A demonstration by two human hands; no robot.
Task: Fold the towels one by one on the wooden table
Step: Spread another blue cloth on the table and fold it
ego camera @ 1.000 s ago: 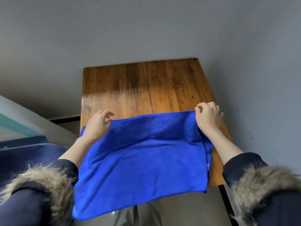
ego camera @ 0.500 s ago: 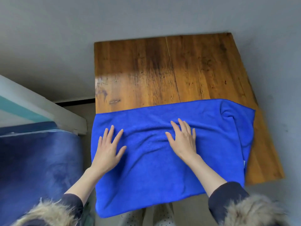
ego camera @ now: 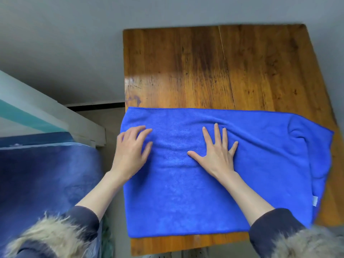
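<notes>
A bright blue towel [ego camera: 204, 192] lies spread on the near half of the wooden table [ego camera: 204, 67]. Its right end is rumpled, with a fold near the table's right edge and a small white label at the lower right. My left hand [ego camera: 131, 151] rests on the towel's left edge, fingers slightly bent and spread. My right hand [ego camera: 216, 153] lies flat on the middle of the towel, fingers straight and fanned out. Neither hand grips the cloth.
A grey wall [ego camera: 74, 43] stands behind and left of the table. At the left is a bed with a dark blue cover [ego camera: 42, 179] and a white frame [ego camera: 55, 116]. The far half of the table is bare wood.
A second ago both hands pinched the towel's far corners in the air. The towel now lies flat on the table, and both hands have let go and rest on top of it.
</notes>
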